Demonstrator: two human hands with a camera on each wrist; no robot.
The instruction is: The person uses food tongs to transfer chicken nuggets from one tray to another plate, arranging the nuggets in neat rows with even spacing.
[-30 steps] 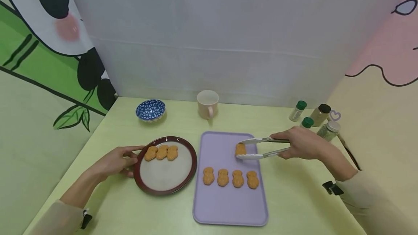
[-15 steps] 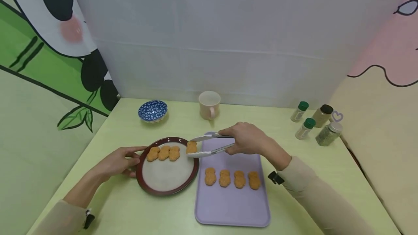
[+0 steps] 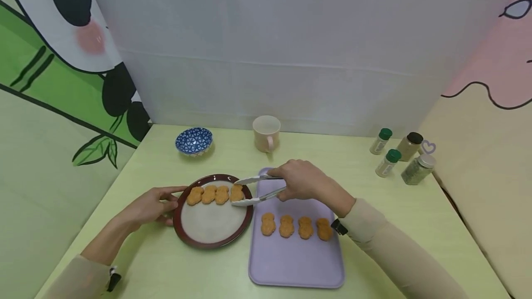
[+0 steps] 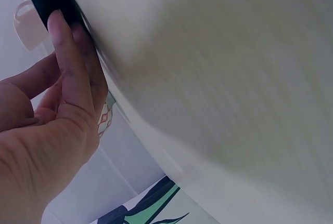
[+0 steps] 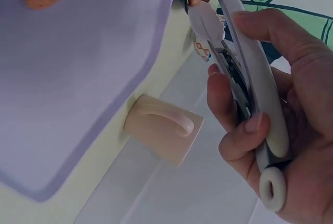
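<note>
Between cartoon walls (image 3: 62, 77), over a pale table (image 3: 195, 273), left grip (image 3: 150, 205) holds a plate (image 3: 212, 225), right grip (image 3: 302, 180) holds tongs (image 5: 257, 73).

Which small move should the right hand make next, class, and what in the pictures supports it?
Probably the right hand should ease the tongs open: their tips flank a golden-brown piece at the plate, in line with three similar pieces, while the left hand touches the rim. Whether the piece fully rests there is unclear, so open gently.
</note>
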